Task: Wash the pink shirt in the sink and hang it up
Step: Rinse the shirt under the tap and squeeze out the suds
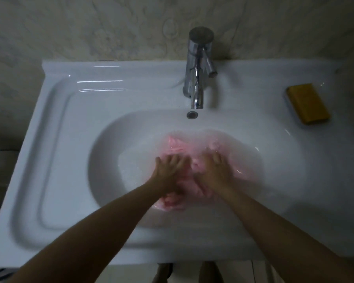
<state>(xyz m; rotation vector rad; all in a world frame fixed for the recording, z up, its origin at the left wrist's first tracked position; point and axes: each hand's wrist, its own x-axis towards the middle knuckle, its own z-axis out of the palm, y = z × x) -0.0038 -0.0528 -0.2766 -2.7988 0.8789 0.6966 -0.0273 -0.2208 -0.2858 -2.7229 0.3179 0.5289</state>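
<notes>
The pink shirt (179, 147) lies bunched and soaked in cloudy water in the white sink (110, 144). My left hand (171, 170) presses down on the shirt's near left part with its fingers spread. My right hand (216, 169) lies flat on the shirt beside it, fingers pointing away from me. Both hands are blurred by motion and partly under the water. Part of the shirt shows below my left wrist at the basin's near wall.
A chrome tap (198, 66) stands behind the basin, no water running from it, with an overflow hole (192, 115) below the spout. A yellow bar of soap (308, 103) lies on the counter at the right. A flat drainboard (55, 139) fills the left.
</notes>
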